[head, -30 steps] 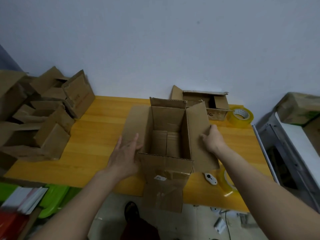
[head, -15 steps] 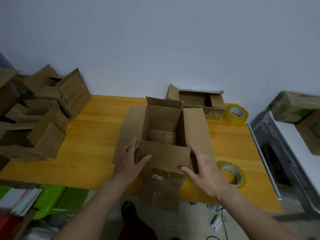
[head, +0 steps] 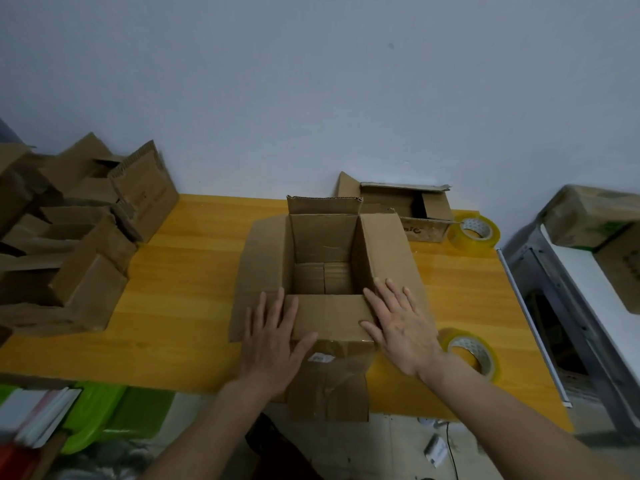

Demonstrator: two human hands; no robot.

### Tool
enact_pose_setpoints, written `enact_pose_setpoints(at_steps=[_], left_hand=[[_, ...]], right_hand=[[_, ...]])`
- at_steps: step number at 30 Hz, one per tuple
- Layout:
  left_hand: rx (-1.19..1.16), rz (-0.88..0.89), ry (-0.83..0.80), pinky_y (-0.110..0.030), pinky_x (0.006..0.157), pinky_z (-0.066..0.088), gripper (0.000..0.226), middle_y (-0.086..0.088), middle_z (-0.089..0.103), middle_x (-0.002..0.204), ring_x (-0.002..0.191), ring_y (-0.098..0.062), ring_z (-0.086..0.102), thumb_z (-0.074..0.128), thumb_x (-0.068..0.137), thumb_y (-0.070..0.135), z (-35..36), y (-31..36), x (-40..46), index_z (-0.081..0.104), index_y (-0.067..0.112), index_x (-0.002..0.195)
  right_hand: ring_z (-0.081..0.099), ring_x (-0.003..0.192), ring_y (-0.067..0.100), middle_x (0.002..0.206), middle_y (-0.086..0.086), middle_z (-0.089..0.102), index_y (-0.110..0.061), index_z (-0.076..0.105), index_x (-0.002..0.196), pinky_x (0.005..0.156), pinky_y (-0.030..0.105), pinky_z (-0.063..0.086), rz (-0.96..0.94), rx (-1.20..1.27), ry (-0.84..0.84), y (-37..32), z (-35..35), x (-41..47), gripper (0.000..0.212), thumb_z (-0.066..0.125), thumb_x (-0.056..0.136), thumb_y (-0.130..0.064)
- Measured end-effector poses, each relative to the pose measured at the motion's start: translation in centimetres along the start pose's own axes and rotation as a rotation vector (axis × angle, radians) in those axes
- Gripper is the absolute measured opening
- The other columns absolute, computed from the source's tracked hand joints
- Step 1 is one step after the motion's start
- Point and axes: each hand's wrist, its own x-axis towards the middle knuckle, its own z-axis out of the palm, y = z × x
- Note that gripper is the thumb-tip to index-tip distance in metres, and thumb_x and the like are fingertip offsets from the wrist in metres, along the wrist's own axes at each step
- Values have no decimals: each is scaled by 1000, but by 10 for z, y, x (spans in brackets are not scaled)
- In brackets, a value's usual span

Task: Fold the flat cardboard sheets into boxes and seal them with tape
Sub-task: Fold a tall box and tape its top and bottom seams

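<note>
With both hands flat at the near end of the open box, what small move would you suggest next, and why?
Probably press the near flap down into the open box. Both the left hand and the right hand lie flat beside it, the side flaps are spread outward and the far flap stands upright, so nothing is closed for taping yet.

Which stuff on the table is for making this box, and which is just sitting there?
For the job: open box, left hand, right hand, near tape roll.

Just lying about: far tape roll, box by the wall, pile of boxes.
</note>
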Motion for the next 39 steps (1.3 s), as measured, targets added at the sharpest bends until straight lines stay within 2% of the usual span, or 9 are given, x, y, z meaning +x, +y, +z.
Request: enact_pose_setpoints(at_steps=[5, 12, 17, 22, 26, 31, 33, 36, 39], left_hand=[[74, 8, -25, -46, 113, -19, 90, 6, -29, 152, 142, -23, -29, -16, 68, 83, -3, 1, 4, -19, 37, 145], [91, 19, -9, -44, 110, -25, 85, 7, -27, 154, 138, -21, -35, -9, 76, 81, 0, -2, 3, -12, 36, 149], [85, 8, -13, -43, 109, -27, 89, 7, -26, 155, 138, -21, -35, -9, 75, 82, -2, 0, 5, -2, 37, 152], [70, -2, -29, -44, 111, -24, 92, 7, -23, 155, 139, -22, -32, -7, 75, 82, -5, 3, 8, 5, 35, 153], [113, -46, -54, -44, 110, -27, 97, -1, -37, 150, 137, -24, -38, -6, 71, 85, -12, 3, 6, -7, 32, 152], [-195, -424, 159, -40, 118, 10, 113, -15, -6, 160, 148, -30, 4, 17, 70, 87, -48, -4, 11, -15, 15, 151], [-396, -341, 229, -34, 109, 31, 103, -8, 13, 160, 143, -25, 25, 44, 83, 69, -61, -4, 16, -13, 17, 152], [-575, -7, 281, -28, 101, 38, 91, 5, 33, 153, 134, -12, 38, 61, 90, 39, -69, 9, 20, -3, 25, 153], [-513, 193, 46, -37, 115, 25, 85, 14, 18, 157, 142, -4, 14, 56, 89, 51, -60, 24, 28, 4, 29, 153]], right_hand=[[-6, 148, 23, 161, 3, -4, -21, 2, 153, 117, 35, 2, 91, 257, 50, -8, -32, 52, 89, 58, 89, -46], [-9, 147, 29, 161, 7, -7, -11, -5, 152, 118, 41, 7, 65, 205, 97, -8, -84, 162, 111, 72, 79, -44], [13, 146, 29, 158, 9, 17, -21, 4, 152, 117, 52, 16, -78, 103, -220, -5, -80, 172, 116, 68, 68, -69], [-15, 146, 25, 160, 5, -12, -21, -13, 151, 116, 52, -6, -149, -34, -534, -11, -52, 150, 137, 70, 57, -75], [-22, 144, 25, 158, 7, -21, -20, -17, 150, 117, 51, -9, -153, -139, -582, -20, -49, 142, 139, 73, 58, -71], [-22, 144, 26, 158, 8, -21, -20, -16, 151, 117, 52, -7, -152, -158, -566, -21, -54, 138, 136, 73, 60, -70], [-22, 144, 26, 158, 8, -21, -20, -15, 151, 117, 52, -7, -149, -162, -563, -21, -55, 137, 135, 73, 61, -69], [-20, 145, 27, 158, 9, -20, -19, -15, 151, 117, 53, -5, -135, -162, -570, -21, -58, 136, 134, 73, 62, -69], [-18, 145, 27, 159, 10, -17, -15, -12, 152, 119, 49, -3, -128, -146, -524, -16, -66, 134, 130, 73, 66, -65]])
